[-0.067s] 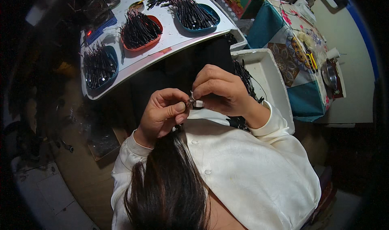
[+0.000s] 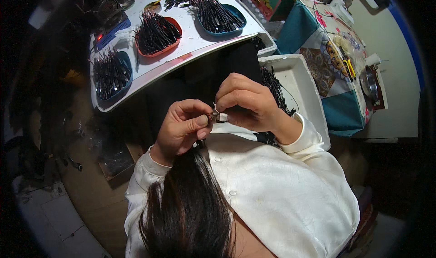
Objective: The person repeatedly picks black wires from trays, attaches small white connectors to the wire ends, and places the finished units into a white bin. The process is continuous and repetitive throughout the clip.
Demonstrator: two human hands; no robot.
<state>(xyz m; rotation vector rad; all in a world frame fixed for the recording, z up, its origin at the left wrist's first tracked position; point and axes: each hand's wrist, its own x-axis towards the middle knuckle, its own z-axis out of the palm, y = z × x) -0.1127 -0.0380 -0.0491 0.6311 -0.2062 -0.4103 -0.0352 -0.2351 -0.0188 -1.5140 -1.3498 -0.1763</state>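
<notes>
Shot from above, past dark hair [image 2: 186, 208] at 7 o'clock and a white shirt [image 2: 277, 181] at 5. Pinching a small pale-and-dark piece [image 2: 222, 116], too tiny to identify, at the dial's centre, between the left hand [image 2: 181, 126] at 9 o'clock and the right hand [image 2: 250, 100] at 2, with thumb and fingers of both closed on it. Barely changed from a split second ago, save perhaps a faint shift at the fingertips; suggesting fine handwork mid-step. Just beyond, at 2 to 3 o'clock: black leads [image 2: 274, 90] in a white foam box [image 2: 302, 76]. Farther, on a white table [image 2: 190, 40] at 11: more leads, piled in a navy tray [image 2: 128, 67] at 10, a red tray [image 2: 177, 26] at 11, a teal tray [image 2: 240, 13] at 12. Farthest, at 2: a patterned cloth [image 2: 318, 71].
</notes>
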